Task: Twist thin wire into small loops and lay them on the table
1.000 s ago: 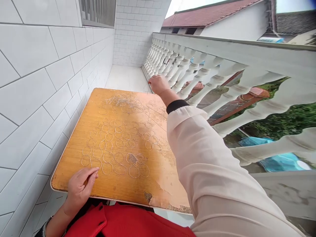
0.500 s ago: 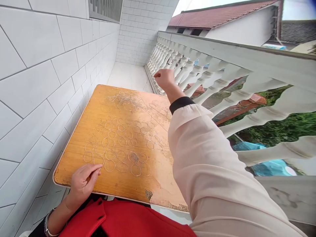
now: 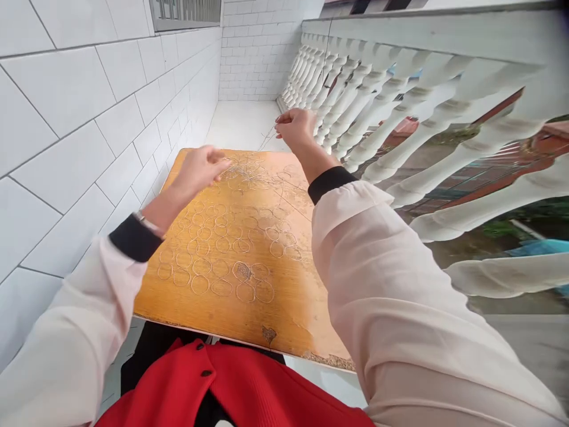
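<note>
Several thin wire rings (image 3: 200,284) lie in loose rows on the worn wooden table (image 3: 186,305). A tangled pile of thin wires (image 3: 249,169) rests toward the table's far edge. My left hand (image 3: 202,169) is over the far left part of the table, beside the pile, blurred, with its fingers partly apart and nothing visible between them. Raised beyond the table's far right edge, my right hand (image 3: 297,126) is pinched closed. Thin strands show near its fingertips, but what it grips is too small to make out.
White tiled wall (image 3: 71,148) runs along the left. A white balustrade (image 3: 418,98) lines the right side, close to my right arm. Pale floor (image 3: 240,121) shows past the table's far edge. Peeled, chipped patches mark the table's near right part.
My left hand has moved from the near left rings forward to the far wire pile, and its fingers have parted. My right hand stays raised and pinched. The view has shifted slightly.
</note>
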A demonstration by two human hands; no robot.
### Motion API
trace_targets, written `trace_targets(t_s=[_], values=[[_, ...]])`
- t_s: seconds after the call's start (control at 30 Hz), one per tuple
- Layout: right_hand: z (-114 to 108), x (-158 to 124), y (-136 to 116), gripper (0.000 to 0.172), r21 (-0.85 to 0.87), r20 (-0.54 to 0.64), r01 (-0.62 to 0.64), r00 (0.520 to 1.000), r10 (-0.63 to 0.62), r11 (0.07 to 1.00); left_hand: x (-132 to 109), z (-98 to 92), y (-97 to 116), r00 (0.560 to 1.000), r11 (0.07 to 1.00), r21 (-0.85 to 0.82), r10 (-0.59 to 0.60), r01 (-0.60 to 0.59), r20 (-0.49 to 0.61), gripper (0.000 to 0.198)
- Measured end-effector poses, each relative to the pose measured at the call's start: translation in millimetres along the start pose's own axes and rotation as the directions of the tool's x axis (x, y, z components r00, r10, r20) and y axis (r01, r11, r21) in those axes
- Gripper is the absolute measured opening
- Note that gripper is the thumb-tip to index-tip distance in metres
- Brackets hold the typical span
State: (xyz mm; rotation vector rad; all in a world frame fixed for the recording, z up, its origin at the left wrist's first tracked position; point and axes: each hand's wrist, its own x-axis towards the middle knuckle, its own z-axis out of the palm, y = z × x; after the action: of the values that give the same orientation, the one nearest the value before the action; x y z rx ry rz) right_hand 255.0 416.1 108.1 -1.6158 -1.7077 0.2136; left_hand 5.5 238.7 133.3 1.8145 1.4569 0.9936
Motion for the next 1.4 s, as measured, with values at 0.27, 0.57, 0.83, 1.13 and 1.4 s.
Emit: trace_targets(t_s=[0.27,0.57,0.83,1.13,1.4], values=[[10,-16,-33,0.007,0.053,0.027,-0.021,0.999,0.02,0.998,132,96.3,-6,1.0,0.998,-0.055,0.014,-0.013,0.011,0.02],[-19,4,0,0.016,0.238,-0.162,-0.223,0.951,0.265,0.945,133,93.2,-63,0.991,0.955,0.282,0.12,-0.097,-0.065,0.022],[-15,-1,22,0.022,0.211,-0.154,-0.217,0.956,0.252,0.953,141,89.1,-85,0.987,0.821,0.549,0.157,-0.154,0.041,0.034],[-14,-38,-22,0.025,-0.145,-0.117,0.044,0.991,-0.062,0.988,119,67.1,-37,0.978,0.951,-0.288,0.157,-0.112,0.14,0.033],[-53,-221,-81,0.008,0.519,-0.042,0.052,0.998,-0.035,0.853,-66,38.4,8,0.979,0.802,-0.595,0.162,-0.056,0.125,0.011]])
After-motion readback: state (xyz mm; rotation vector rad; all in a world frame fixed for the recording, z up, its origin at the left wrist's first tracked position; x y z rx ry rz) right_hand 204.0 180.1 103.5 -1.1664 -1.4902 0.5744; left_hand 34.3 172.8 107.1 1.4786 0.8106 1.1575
